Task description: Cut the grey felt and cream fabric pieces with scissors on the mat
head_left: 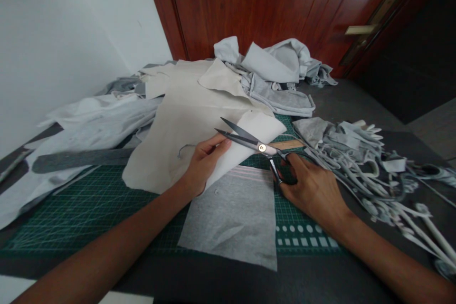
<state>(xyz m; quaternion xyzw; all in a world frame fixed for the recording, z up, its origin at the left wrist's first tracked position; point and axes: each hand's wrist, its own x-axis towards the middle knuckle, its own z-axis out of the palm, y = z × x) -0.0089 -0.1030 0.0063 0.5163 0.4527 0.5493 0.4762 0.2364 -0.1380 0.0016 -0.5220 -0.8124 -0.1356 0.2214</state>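
Note:
My right hand (pixel 311 187) grips the handles of a pair of fabric scissors (pixel 261 147), whose blades point left and stand slightly apart. Beneath the blades, my left hand (pixel 206 161) pinches the folded edge of a large cream fabric piece (pixel 185 123), its fingertips close to the lower blade. The folded flap (pixel 245 140) of that fabric looks paler. A grey fabric rectangle (pixel 231 223) with pale stripes along its upper edge lies flat on the green cutting mat (pixel 117 221), below my hands. Part of a wooden ruler (pixel 287 144) shows behind the scissors.
Grey and white cloth (pixel 99 123) is heaped on the left. More grey fabric (pixel 278 66) is piled at the back against a reddish-brown door (pixel 256 4). Tangled strips and scraps (pixel 359 166) lie on the dark table to the right. A white wall (pixel 71 23) borders the left.

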